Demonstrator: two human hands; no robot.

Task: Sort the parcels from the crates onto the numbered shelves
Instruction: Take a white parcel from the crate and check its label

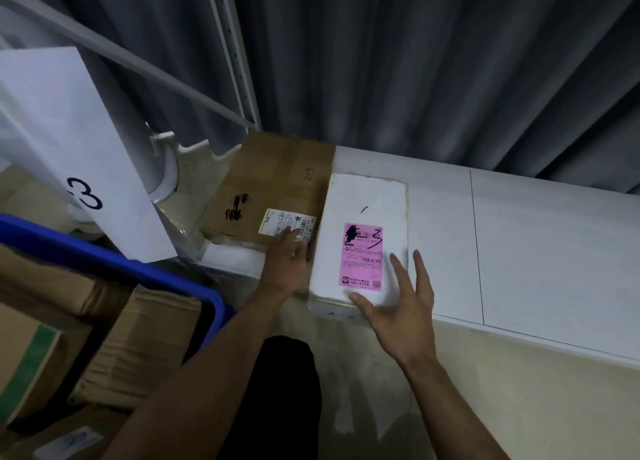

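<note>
A white foam parcel (367, 199) with a pink label lies flat on the white shelf (540, 251), its near end at the shelf's front edge. Left of it, touching, sits a brown cardboard parcel (273, 179) with a white label and "2-3" written on top. My left hand (289, 263) rests open against the near left side of the white parcel and the brown parcel's label corner. My right hand (401, 307) hovers open at the white parcel's near right corner, fingers spread, holding nothing. A paper sign (76, 147) with a "3" hangs at left.
A blue crate (145, 269) at lower left holds several brown cardboard boxes (138, 348). A white shelf upright (232, 50) and slanted rail rise behind the brown parcel. Grey curtain hangs behind the shelf. The shelf's right part is bare white surface.
</note>
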